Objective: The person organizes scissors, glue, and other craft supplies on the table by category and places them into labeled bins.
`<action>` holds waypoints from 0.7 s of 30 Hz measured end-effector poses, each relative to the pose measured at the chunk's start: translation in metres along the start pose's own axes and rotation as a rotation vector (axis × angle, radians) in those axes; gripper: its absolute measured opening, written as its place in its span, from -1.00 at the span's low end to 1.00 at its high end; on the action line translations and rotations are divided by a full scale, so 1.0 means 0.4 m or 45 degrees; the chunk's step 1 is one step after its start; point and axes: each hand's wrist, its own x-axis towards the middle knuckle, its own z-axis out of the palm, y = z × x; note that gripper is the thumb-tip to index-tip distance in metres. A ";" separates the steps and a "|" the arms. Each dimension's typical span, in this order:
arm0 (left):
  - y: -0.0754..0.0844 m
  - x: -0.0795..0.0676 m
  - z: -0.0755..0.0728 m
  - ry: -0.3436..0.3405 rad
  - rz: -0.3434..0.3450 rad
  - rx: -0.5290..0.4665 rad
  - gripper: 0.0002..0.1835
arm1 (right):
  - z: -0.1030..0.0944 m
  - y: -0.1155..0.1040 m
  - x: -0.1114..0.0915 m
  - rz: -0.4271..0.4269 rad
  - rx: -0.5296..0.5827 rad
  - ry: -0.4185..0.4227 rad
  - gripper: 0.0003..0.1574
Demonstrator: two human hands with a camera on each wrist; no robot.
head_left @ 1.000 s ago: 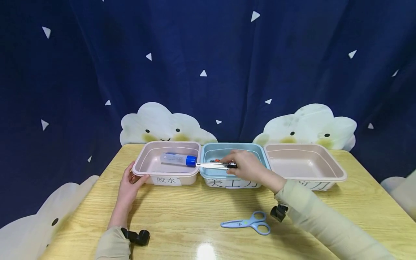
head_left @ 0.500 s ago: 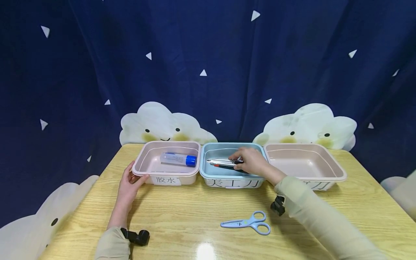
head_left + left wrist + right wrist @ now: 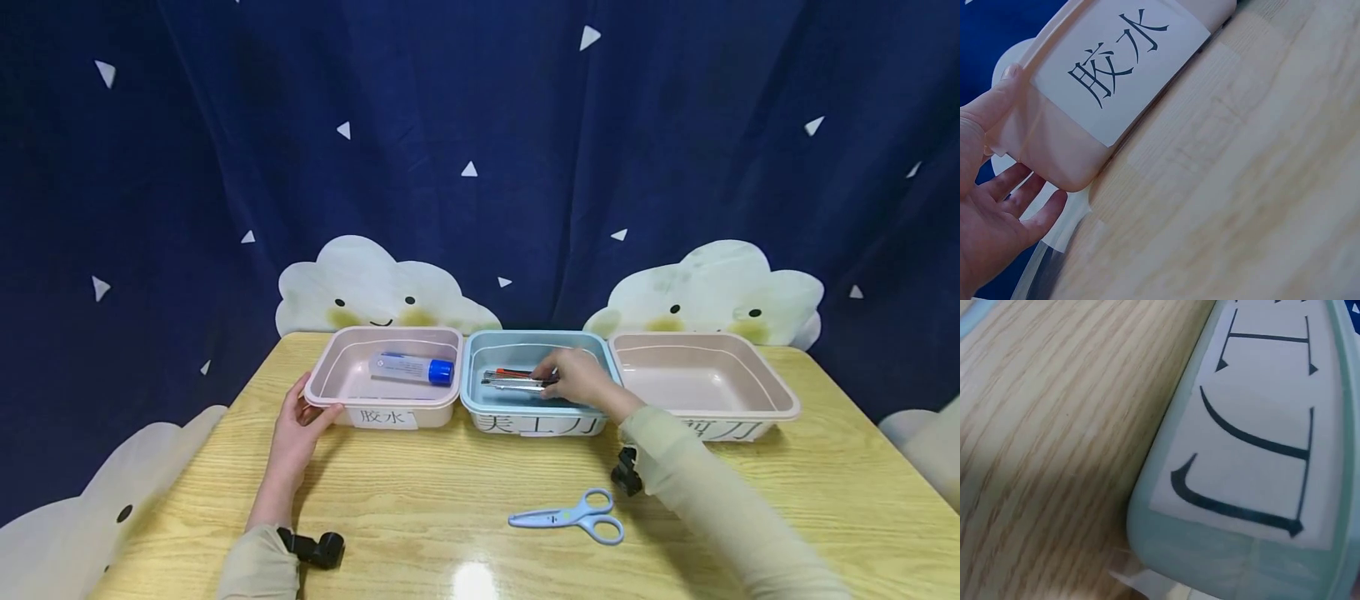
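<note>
My right hand [image 3: 576, 375] reaches into the blue bin [image 3: 540, 408] in the middle, its fingers pinching the dark end of a silver utility knife [image 3: 513, 384] low inside. Behind that knife lies a red-and-black one [image 3: 510, 372], partly covered by the hand. My left hand [image 3: 298, 429] holds the near left corner of the left pink bin [image 3: 330, 403]; in the left wrist view the thumb [image 3: 1000, 100] lies on its rim and the other fingers reach round the corner below. The right wrist view shows the blue bin's labelled front [image 3: 1254, 444], not the fingers at work.
A glue bottle [image 3: 405, 367] with a blue cap lies in the left bin. Another pink bin [image 3: 705, 410] stands at the right of the row. Light-blue scissors [image 3: 570, 517] lie on the wooden table [image 3: 405, 500] in front. A dark blue curtain [image 3: 420, 192] hangs behind.
My right hand has lowered the silver utility knife into the blue bin, moving it right and then down beside the red-and-black one. The left hand has stayed on its bin.
</note>
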 end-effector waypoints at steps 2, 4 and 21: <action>-0.002 0.000 -0.001 -0.001 0.001 0.008 -0.11 | 0.005 0.001 0.002 0.007 0.004 -0.016 -0.66; -0.003 0.001 -0.001 -0.002 0.001 0.010 -0.10 | 0.009 0.000 0.004 0.016 0.002 -0.028 -0.66; 0.003 0.005 -0.002 0.001 -0.019 0.004 -0.12 | 0.032 0.003 0.013 0.121 -0.043 -0.114 -0.66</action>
